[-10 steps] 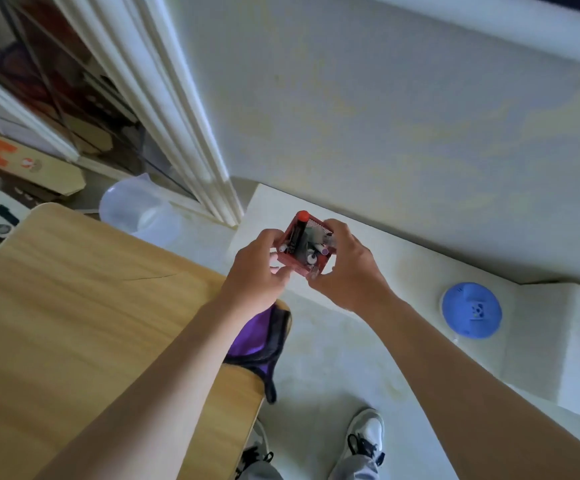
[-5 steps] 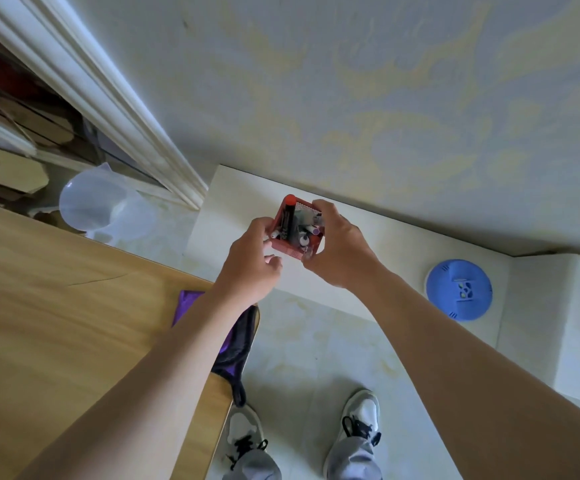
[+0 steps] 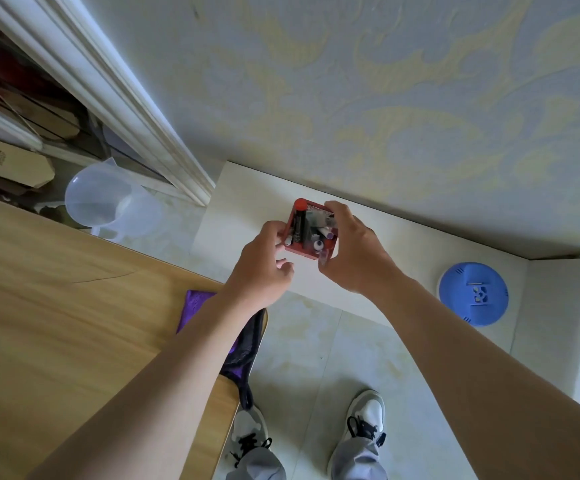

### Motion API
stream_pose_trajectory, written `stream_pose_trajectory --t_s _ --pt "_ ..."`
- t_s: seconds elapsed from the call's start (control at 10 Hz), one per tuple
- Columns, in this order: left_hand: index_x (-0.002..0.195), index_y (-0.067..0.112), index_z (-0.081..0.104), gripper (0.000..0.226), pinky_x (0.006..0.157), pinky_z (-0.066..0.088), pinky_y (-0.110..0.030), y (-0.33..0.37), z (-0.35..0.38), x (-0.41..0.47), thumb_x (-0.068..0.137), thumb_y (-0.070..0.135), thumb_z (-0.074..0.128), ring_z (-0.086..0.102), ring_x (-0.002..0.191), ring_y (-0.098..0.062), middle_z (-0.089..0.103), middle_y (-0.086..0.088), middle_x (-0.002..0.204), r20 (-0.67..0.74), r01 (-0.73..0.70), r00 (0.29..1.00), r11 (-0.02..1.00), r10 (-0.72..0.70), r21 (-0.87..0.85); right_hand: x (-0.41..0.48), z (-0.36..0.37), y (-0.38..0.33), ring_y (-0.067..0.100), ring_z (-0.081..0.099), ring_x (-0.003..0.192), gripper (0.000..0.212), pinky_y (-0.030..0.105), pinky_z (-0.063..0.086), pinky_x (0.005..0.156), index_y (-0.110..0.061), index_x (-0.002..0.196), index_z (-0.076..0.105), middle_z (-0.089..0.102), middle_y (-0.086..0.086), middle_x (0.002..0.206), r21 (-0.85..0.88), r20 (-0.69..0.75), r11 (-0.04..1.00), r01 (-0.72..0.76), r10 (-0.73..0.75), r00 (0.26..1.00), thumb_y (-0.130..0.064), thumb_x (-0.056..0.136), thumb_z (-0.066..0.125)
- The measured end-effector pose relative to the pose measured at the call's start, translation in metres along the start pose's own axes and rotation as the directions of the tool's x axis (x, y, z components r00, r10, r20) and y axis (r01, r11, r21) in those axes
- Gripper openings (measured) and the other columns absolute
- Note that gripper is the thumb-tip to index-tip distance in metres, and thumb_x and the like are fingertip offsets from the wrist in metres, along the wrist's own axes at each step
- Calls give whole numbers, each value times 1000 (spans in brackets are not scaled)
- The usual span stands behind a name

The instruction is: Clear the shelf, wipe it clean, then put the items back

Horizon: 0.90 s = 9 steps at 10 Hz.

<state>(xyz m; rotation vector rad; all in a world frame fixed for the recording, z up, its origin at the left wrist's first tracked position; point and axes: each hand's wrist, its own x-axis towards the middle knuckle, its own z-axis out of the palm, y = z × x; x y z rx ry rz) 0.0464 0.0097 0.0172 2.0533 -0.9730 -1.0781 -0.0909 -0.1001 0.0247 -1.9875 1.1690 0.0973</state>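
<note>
A small red square pen holder (image 3: 307,252) filled with markers and pens sits between my two hands, over the white shelf (image 3: 236,206) that runs along the wall. My right hand (image 3: 352,251) wraps its fingers round the holder's right and far side. My left hand (image 3: 264,268) touches the holder's left edge with its fingertips, its other fingers loosely curled. Whether the holder's base rests on the shelf is hidden. A round blue disc (image 3: 474,294) lies on the shelf to the right.
A wooden table (image 3: 56,306) stands at the left with a purple cloth (image 3: 196,306) on its near corner under my left forearm. A clear plastic jug (image 3: 108,202) stands on the floor by the white door frame (image 3: 136,109). My shoes (image 3: 364,420) are below.
Both hands carried the red holder forward and down over the shelf, closer to the wall. My left hand's grip has loosened to a fingertip touch.
</note>
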Motion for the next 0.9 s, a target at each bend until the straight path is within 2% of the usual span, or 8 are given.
stream_pose_trajectory --t_s 0.1,0.3,0.5,0.8,0.9 --pt "131 16 46 46 80 46 0 2 4 2 91 -2 58 55 119 -7 53 5 121 29 -6 1000 1000 6 -26 -3 -4 7 23 50 106 77 26 37 79 -28 147 29 56 6 132 -6 -1 1000 -24 24 1000 -13 82 66" --pt "133 17 42 47 83 48 -4 5 17 0 92 -1 58 50 115 0 50 8 123 77 -15 997 999 18 -36 -9 -12 14 26 51 118 78 25 35 83 -26 150 27 53 5 137 -41 -4 999 -17 17 1000 -12 83 66" --pt "134 18 41 50 94 50 -17 5 18 -1 91 -2 57 50 116 0 50 10 122 76 -12 997 999 15 -42 -11 -10 15 26 52 118 81 26 36 83 -27 152 23 52 7 137 -47 -8 999 -10 9 1000 -13 85 66" --pt "139 17 40 56 97 50 -20 6 17 -5 90 -2 59 49 116 2 50 14 123 78 -37 996 999 40 -40 -16 -11 14 27 49 124 98 27 37 87 -33 160 1 46 10 141 -93 30 996 11 -8 1000 -18 90 68" --pt "141 18 40 57 97 51 -22 6 13 -10 90 -2 58 50 123 -3 51 11 128 58 -49 997 998 51 -28 -25 -17 10 27 48 125 101 26 35 88 -33 160 -1 44 9 143 -84 24 996 21 -19 1000 -16 88 69"
